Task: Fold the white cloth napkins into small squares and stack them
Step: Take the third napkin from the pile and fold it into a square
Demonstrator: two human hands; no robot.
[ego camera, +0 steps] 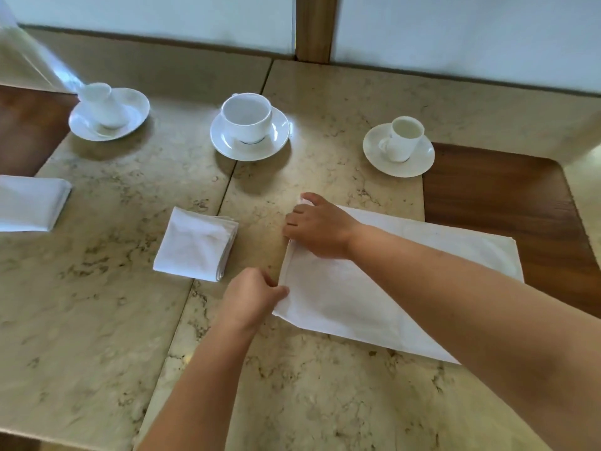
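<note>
From the head camera, you have one napkin (383, 288) laid out on the marble table (97, 320) in front of you, folded so far only into a long rectangle that runs from the table's middle seam toward the dark wooden inlay (507, 203) on the right. Your left hand (252, 296) sits at the near left corner of that napkin, thumb and fingers curled and pinching the edge. Your right hand (317, 227) has crossed over to the far left corner, fingers bent down onto the cloth and apparently gripping it (the fingertips are partly hidden, so how firmly is hard to say). Both hands on the same short edge suggests you are about to bring that end across to halve the rectangle.

As for progress: a stack of folded squares (196, 244) lies just left of the napkin, well apart from your hands, with several layered edges showing on its right side; I cannot count how many napkins it holds. At the far left edge a larger folded white cloth (31, 203) rests flat, likely still waiting for its turn. So the work looks partway through: this napkin needs further folds and then stacking.

Three white cups on saucers (248, 128) stand in a row beyond.
</note>
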